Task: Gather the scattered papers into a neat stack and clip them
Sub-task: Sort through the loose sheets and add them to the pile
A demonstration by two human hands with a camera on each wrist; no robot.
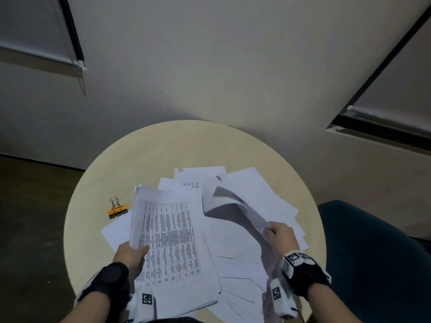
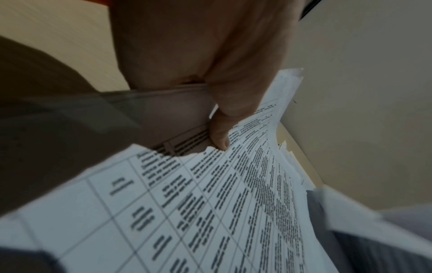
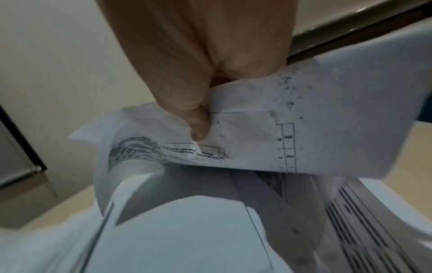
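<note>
1. While most papers [image 1: 254, 192] lie fanned over the round worktop [image 1: 163, 150], the left hand [image 1: 130, 255] holds a thick stack [image 1: 172, 248] at its near-left edge, lifted at a slant above the sheets below.
2. In the left wrist view the left thumb [image 2: 219, 133] presses on the top printed page of the stack [image 2: 233, 203], with the other fingers hidden beneath, so the hand is closed round the pile.
3. The top page of the stack carries a dense table of dark text.
4. The right hand [image 1: 281, 236] is at the right of the worktop, pinching a curled sheet [image 1: 235, 203] that arches up and to the left, casting a shadow on the pages under it.
5. In the right wrist view the right thumb [image 3: 198, 127] clamps that sheet [image 3: 315, 120] against the hidden fingers; the picture is blurred.
6. Loose papers spread from the far middle to the near right of the worktop, overlapping at odd angles.
7. An orange binder clip [image 1: 117, 209] lies flat on the worktop left of the stack, just beside a loose sheet's corner, with its wire handles pointing far.
8. A dark blue chair [image 1: 373, 252] stands to the right of the worktop.
</note>
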